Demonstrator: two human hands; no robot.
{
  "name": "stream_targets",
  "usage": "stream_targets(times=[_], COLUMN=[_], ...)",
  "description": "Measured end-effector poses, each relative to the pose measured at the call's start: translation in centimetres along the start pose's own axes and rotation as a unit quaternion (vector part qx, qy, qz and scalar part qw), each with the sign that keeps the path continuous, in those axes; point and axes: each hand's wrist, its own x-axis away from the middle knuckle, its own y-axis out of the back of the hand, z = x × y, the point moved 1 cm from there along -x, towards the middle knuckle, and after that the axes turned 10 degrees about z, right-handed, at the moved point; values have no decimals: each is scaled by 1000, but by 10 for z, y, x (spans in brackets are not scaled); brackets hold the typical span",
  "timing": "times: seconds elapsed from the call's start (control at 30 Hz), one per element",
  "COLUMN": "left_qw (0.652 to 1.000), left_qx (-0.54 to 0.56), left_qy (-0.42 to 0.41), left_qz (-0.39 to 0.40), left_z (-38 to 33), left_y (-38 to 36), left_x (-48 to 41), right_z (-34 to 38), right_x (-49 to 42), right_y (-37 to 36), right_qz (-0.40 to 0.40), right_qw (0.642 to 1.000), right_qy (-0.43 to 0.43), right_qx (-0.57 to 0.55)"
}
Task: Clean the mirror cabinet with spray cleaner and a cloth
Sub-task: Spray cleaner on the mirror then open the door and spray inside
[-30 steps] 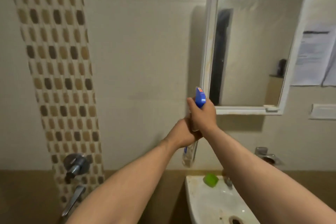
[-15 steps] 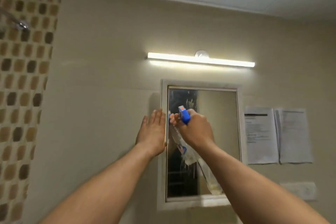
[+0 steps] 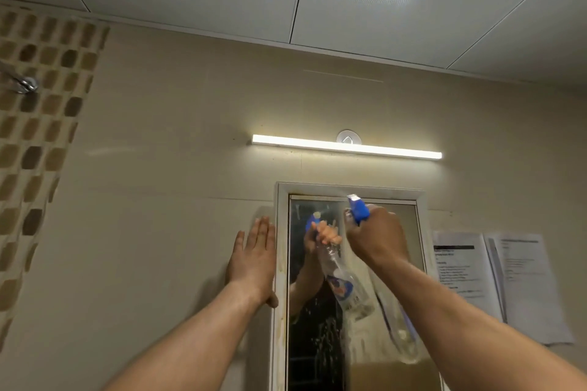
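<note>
Open wall lies left of the mirror cabinet (image 3: 281,263), beyond the flat left hand (image 3: 254,259). The right hand (image 3: 378,236), gripping a spray bottle (image 3: 359,212), covers the upper glass. A tube light (image 3: 346,147) is above, papers (image 3: 460,267) to the right.

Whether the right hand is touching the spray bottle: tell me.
Touching. The head view shows the right hand gripping the spray bottle, fingers curled round its neck just below the blue trigger head.

Beige wall (image 3: 158,200), mirror cabinet (image 3: 313,352), tube light (image 3: 346,147), papers (image 3: 495,282) mounted
</note>
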Motion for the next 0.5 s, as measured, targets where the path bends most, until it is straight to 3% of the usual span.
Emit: stream_targets(times=[0.3, 0.5], left_qw=[1000, 998], left_qx=[-3, -35], left_qy=[-6, -34], left_qz=[-9, -33], left_z=[2, -12], left_y=[-13, -25], left_x=[-2, 2], right_z=[-71, -96], right_x=[-14, -6], right_y=[66, 83], right_qz=[-121, -126], right_qw=[982, 972], right_qy=[-135, -192], right_qx=[52, 51])
